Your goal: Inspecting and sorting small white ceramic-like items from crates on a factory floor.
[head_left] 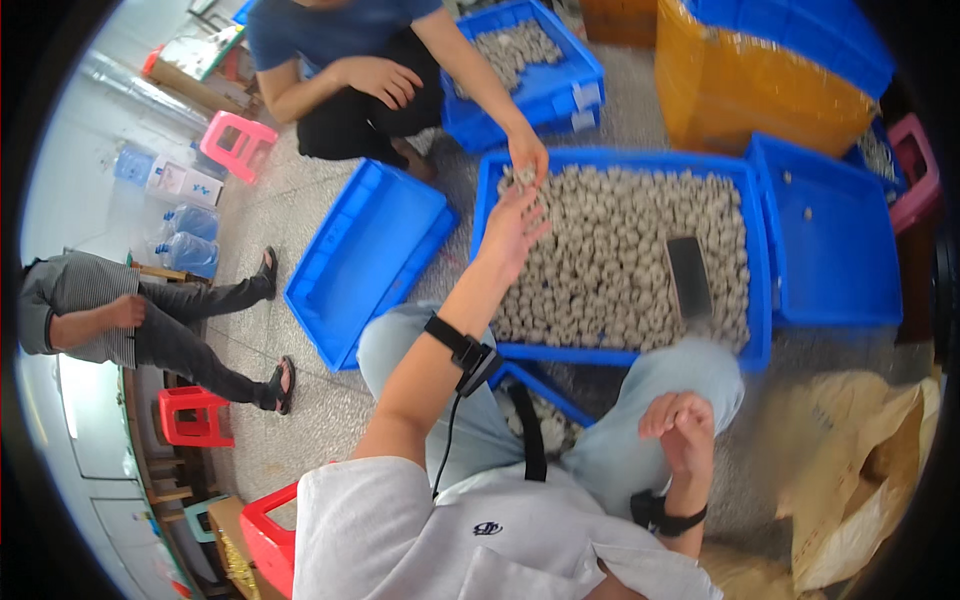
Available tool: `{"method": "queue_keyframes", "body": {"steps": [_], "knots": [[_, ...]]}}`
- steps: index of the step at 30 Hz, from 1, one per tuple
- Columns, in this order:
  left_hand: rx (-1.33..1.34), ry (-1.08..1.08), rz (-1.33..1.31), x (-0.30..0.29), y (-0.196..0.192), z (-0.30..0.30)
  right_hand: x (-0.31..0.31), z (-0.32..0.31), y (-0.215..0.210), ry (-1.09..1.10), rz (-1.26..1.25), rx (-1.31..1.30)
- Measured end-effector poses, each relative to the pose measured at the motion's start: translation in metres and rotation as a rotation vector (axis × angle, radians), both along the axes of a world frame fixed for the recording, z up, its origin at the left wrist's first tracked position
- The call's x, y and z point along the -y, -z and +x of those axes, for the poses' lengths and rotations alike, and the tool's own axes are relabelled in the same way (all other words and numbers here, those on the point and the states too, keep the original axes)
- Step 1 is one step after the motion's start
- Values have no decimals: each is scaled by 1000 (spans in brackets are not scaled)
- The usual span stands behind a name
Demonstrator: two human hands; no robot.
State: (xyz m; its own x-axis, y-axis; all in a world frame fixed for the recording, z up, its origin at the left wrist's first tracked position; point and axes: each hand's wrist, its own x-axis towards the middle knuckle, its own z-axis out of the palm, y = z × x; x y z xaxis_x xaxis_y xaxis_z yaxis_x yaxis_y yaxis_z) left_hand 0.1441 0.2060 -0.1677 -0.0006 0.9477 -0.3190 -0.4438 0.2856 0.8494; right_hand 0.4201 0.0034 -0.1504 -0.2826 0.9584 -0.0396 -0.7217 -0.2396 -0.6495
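Note:
My left hand (512,228) reaches forward over the near left corner of a blue crate (760,330) filled with small grey round pieces (620,250). Its palm is turned up with the fingers apart, and I cannot tell whether a piece lies in it. Just above it, another person's hand (527,152) pinches a few grey pieces. My right hand (680,425) rests curled on my right knee and holds nothing. A black flat slab (689,277) lies on the pieces in the crate.
An empty blue crate (365,255) lies tilted to the left; another blue crate (835,240) with a few pieces sits right. A second filled crate (540,70) and an orange bin (750,90) stand behind. A seated person (120,320), red stools (195,415) and brown paper bags (860,470) surround me.

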Motion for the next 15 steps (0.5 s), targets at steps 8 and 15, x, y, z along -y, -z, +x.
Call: {"method": "queue_keyframes", "body": {"steps": [8, 15], "knots": [[-1633, 478, 374, 19, 235, -34, -17, -6, 12, -77, 99, -180], [-1450, 523, 196, 59, 208, 36, -12, -6, 17, -100, 103, -145]]}}
